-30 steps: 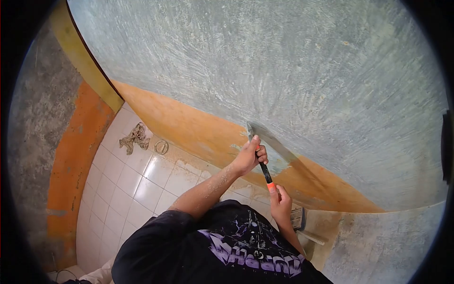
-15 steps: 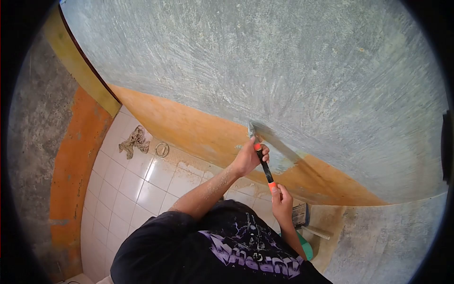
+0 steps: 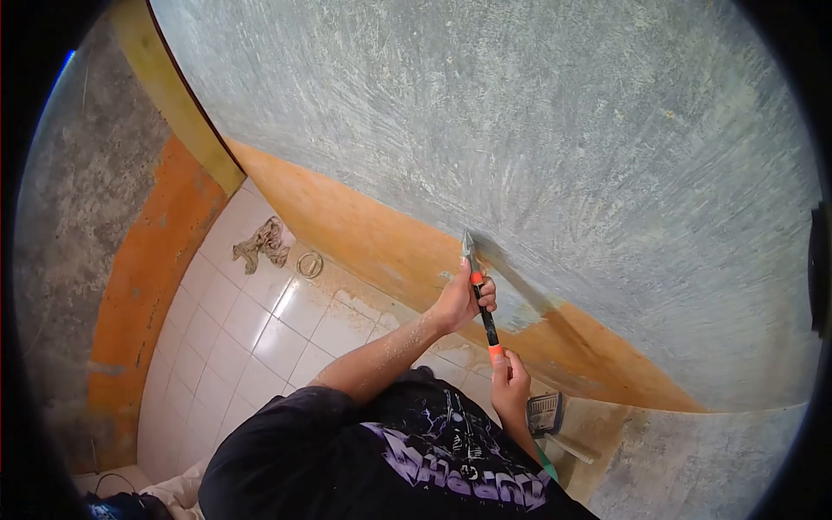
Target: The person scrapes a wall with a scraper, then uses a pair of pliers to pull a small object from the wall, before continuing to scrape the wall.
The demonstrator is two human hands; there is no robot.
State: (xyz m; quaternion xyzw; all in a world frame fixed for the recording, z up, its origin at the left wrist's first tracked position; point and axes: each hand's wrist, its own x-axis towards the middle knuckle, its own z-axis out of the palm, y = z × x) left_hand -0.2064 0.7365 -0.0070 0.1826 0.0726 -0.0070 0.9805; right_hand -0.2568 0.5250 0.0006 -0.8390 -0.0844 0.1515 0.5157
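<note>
At five o'clock, left hand [image 3: 456, 305] and right hand [image 3: 510, 388] grip the scraper [image 3: 484, 310], probably stiff, light; hold its handle [image 3: 490, 333].

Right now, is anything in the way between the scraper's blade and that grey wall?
Nothing visible: the scraper's blade reaches or nearly reaches the grey wall, with only a shadow beside it. The left hand grips just below, the right hand holds the handle's orange end.

The scraper [image 3: 489, 328] now slants less across the view; more pale cloth [image 3: 178, 492] and dark bundle [image 3: 126, 505] show at lower left, less green object [image 3: 548, 466] beside the right arm [image 3: 518, 431].
</note>
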